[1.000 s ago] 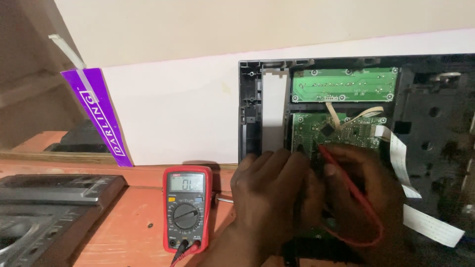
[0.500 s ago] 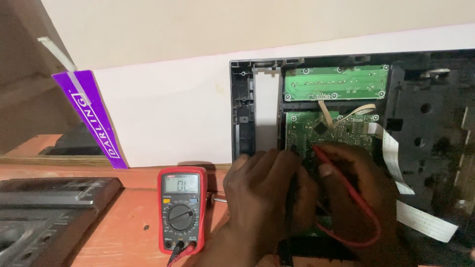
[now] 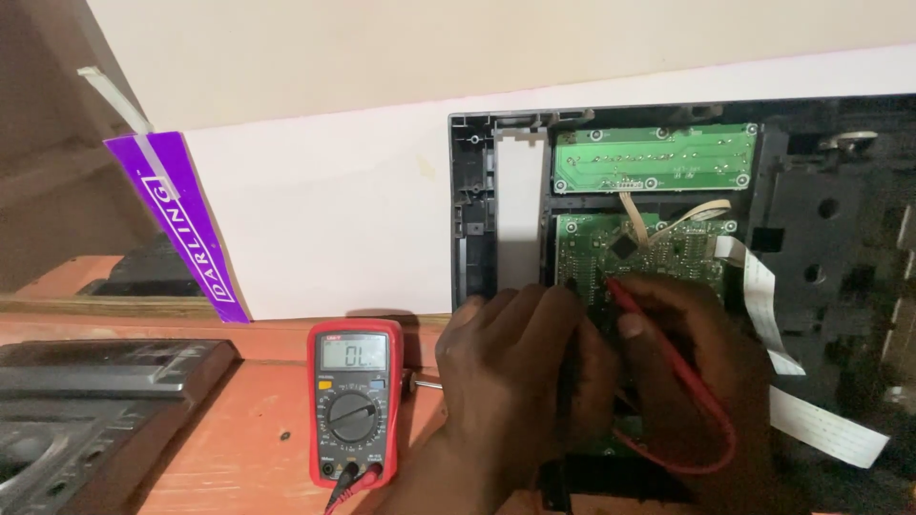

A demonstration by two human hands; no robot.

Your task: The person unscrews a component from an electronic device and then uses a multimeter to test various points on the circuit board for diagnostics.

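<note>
Green circuit board (image 3: 658, 250) sits inside the opened black casing (image 3: 830, 277), just beyond both hands. Right hand (image 3: 701, 367) grips a red probe (image 3: 634, 300), tip on the board; left hand (image 3: 520, 367) curled closed beside it, contents hidden. Red multimeter (image 3: 354, 402) lies left on the worktop (image 3: 239, 439).

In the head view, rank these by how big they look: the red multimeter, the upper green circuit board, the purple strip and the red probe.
Largest to smallest, as they look:
1. upper green circuit board
2. red multimeter, though it sits nearer the camera, so its lead over the purple strip is unsure
3. purple strip
4. red probe, partly hidden by the right hand
</note>
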